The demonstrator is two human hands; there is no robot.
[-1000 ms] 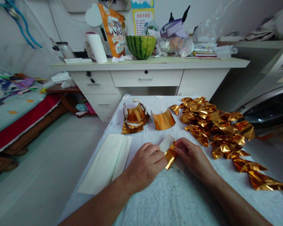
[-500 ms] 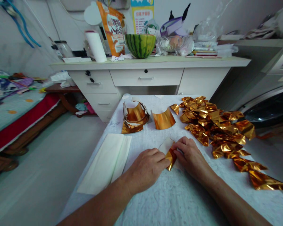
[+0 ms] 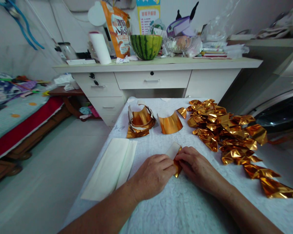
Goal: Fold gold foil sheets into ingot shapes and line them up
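Observation:
Between my two hands is a small sheet of gold foil paper (image 3: 177, 167), partly folded, its pale back showing at the far end. My left hand (image 3: 158, 172) pinches its near left side, fingers closed. On the right edge, the fingers of my right hand (image 3: 192, 162) are closed on the same sheet, hiding part of it. Beyond my hands a single curved gold sheet (image 3: 171, 124) rests on the table, beside a curled stack of gold sheets (image 3: 141, 121). A heap of folded gold foil pieces (image 3: 222, 130) spreads over the right side.
White paper sheets (image 3: 107, 169) lie left of my hands on the cloth-covered table (image 3: 156, 211). Behind stands a white desk (image 3: 151, 79) bearing half a watermelon (image 3: 146, 47) and an orange snack bag (image 3: 117, 31). A washing machine (image 3: 278, 87) is at the right, a bed (image 3: 26, 120) at the left.
My right hand has moved slightly down over the foil, which is folded narrower, with less gold showing between my hands. My left hand stays almost in place.

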